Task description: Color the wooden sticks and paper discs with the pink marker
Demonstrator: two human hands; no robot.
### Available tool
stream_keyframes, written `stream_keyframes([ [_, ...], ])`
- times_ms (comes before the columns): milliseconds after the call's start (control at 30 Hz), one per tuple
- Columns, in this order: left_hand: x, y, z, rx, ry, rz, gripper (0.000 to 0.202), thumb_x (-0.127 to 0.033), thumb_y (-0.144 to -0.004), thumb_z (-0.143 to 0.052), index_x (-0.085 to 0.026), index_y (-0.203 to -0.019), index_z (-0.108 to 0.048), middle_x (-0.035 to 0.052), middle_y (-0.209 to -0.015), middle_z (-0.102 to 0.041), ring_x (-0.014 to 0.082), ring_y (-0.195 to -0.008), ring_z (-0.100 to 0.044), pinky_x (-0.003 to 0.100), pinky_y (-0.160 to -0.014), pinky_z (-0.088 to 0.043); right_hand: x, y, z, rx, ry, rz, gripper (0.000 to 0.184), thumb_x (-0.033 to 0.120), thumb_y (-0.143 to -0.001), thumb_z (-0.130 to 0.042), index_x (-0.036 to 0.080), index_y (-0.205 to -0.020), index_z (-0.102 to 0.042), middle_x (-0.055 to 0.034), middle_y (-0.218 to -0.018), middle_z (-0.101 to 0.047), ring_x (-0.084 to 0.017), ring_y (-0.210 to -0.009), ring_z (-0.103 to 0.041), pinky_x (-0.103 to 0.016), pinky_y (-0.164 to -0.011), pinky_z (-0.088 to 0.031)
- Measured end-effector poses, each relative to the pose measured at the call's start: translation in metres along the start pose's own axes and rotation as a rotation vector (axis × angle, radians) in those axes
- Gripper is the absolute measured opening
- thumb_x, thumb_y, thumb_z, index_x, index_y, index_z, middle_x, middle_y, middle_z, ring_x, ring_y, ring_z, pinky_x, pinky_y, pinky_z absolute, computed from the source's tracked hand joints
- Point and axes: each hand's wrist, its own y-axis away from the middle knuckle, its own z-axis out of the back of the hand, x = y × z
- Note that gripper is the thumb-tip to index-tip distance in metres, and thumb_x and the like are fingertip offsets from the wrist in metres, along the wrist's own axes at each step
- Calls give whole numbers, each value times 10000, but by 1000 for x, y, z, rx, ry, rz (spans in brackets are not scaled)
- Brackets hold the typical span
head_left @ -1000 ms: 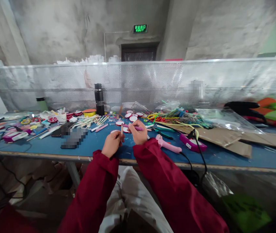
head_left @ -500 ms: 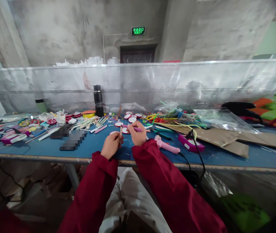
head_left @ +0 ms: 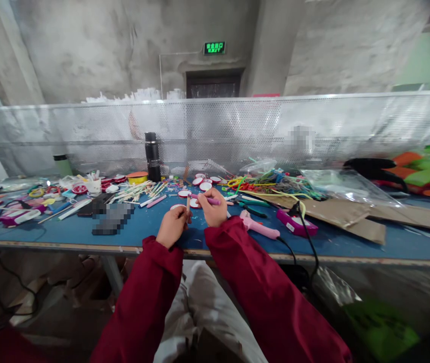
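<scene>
The left hand (head_left: 171, 227) hovers just above the blue surface (head_left: 143, 228) near its front edge. Its fingers are pinched closed around the lower end of a thin wooden stick (head_left: 188, 202), which stands almost upright. Just beside it, the right hand (head_left: 212, 210) has its fingers curled tight around a pink marker (head_left: 212, 200). The marker lies nearly level, its tip pointing left to the stick's upper part. Red-and-white discs (head_left: 204, 185) lie behind both hands. A pink glue gun (head_left: 259, 227) rests to the right.

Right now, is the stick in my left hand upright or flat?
Upright: the stick points up from the left hand, tip near the right hand's pink pen.
</scene>
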Motion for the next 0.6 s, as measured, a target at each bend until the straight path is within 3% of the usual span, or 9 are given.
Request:
stream_keyframes([
  [600, -2, 1, 0, -5, 33, 9, 201, -351, -863, -504, -182, -815, -602, -10, -676, -603, 103, -497, -500, 231, -497, -384, 1, 0, -1, -42, 14, -19, 226, 335, -787, -620, 240, -615, -509, 30, -574, -615, -150, -545, -568, -304, -575, -459],
])
